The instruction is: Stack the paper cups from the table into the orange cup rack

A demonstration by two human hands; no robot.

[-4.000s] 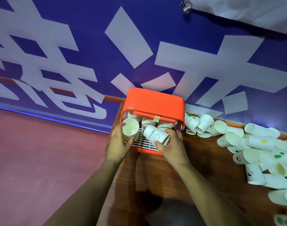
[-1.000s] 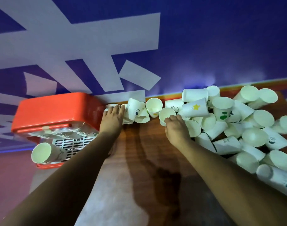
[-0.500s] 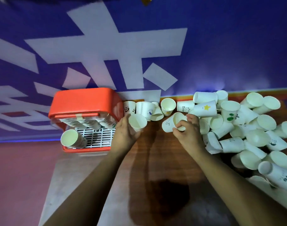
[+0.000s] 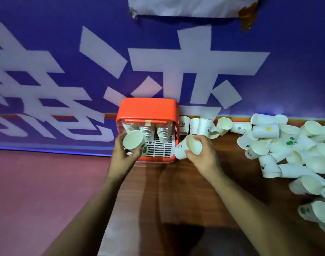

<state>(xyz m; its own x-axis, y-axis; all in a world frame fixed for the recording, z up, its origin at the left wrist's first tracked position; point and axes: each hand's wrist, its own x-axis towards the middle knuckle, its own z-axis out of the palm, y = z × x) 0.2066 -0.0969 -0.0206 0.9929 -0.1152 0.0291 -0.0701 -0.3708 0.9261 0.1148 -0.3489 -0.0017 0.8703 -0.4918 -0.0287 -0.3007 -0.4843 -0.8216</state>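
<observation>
Both hands are back from the pile w/ a cup each: left hand [image 4: 123,154] curls fingers & thumb round a green-print cup [image 4: 133,141] at 7 o'clock of the orange cup rack [image 4: 148,109], right hand [image 4: 204,156] grips a second cup [image 4: 185,147] near its rim at the rack's 4 o'clock. Pick-up looks done; next is prob. nesting them onto the stacks [image 4: 146,130] inside. Loose cups [image 4: 287,145] lie heaped on the table [image 4: 176,191] at the rack's 3 o'clock, so lots left.

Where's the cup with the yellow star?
Head view, right side: the yellow star cup lies in the pile by the wall, right of the orange rack.
</observation>
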